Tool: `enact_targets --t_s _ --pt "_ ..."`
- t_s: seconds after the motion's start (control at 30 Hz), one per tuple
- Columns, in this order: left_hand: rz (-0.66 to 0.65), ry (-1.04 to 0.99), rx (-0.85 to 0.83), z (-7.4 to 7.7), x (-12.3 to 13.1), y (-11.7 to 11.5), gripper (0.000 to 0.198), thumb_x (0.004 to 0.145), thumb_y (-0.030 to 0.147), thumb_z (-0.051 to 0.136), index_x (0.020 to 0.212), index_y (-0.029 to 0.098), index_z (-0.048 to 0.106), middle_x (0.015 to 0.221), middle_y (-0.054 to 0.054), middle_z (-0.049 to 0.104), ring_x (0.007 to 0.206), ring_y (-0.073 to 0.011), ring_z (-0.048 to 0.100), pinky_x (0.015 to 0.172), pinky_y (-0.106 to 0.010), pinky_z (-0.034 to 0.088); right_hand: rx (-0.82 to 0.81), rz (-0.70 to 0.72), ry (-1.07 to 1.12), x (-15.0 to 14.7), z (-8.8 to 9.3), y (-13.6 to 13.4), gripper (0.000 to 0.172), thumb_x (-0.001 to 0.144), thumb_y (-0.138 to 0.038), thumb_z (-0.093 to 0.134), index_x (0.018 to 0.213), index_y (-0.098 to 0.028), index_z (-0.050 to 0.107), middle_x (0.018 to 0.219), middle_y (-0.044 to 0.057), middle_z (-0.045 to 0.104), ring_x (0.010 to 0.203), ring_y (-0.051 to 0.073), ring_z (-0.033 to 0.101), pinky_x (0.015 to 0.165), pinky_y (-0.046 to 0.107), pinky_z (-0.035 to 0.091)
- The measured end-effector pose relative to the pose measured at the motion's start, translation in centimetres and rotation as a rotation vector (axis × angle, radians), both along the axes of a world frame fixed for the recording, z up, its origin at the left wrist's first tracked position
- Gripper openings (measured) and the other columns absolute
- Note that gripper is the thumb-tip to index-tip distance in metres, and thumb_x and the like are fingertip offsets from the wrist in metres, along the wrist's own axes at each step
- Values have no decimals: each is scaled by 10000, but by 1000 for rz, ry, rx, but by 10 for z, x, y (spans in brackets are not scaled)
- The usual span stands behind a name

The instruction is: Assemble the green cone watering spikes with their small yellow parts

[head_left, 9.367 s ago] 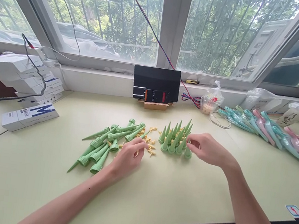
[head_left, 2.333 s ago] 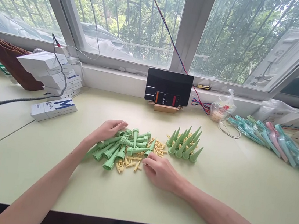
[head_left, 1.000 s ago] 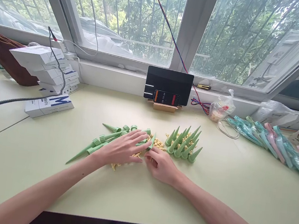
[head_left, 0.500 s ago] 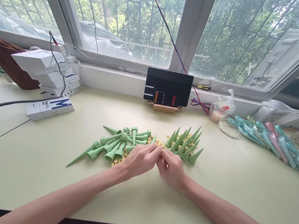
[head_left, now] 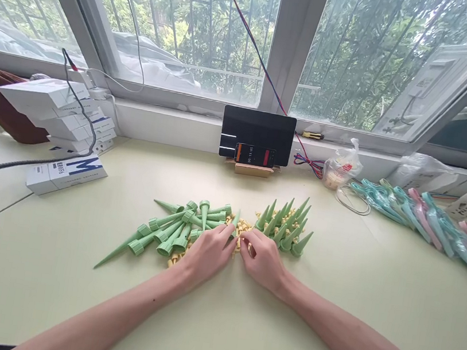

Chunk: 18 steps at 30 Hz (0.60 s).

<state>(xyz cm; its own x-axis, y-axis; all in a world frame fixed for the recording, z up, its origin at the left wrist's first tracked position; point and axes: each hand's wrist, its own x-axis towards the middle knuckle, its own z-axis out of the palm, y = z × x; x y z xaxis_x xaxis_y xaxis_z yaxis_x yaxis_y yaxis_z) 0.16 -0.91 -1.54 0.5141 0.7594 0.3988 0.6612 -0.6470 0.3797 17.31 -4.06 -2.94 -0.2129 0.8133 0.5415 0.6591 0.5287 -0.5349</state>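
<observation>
Left hand (head_left: 207,252): fingers closed on the base of a green spike (head_left: 235,220), tip pointing up and away
Right hand (head_left: 264,260): just beside the left, fingers curled down among the yellow pegs (head_left: 245,227); whether they gripped one could not be told
Spike: was between the two hands, over the pegs
Pile (head_left: 173,230): green spikes lay flat, left of the hands
Cones (head_left: 287,229): stood upright in a cluster, right of the pegs
Table (head_left: 330,293): pale green, bore all of it
Behind: tablet (head_left: 256,135) with a phone (head_left: 255,155) in front; boxes (head_left: 64,171) at far left
</observation>
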Motion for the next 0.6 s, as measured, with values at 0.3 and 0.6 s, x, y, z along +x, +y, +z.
enact_targets --t_s 0.3,0.6 --pt "35 61 -57 2 0 0 129 937 221 498 1022 192 589 791 -25 629 610 -160 580 565 -256 417 -57 -16 18 0 -1 0 136 933 -142 499 982 -183 619 879 43 627 613 131 536 596 247 443" --pt "95 151 -54 3 -1 1 160 927 244 526 1061 174 577 910 -82 694 684 -220 665 577 -288 438 -49 -24 -34 1 -2 1 130 912 -133 535 1001 -191 609 897 39 625 626 136 553 627 263 457"
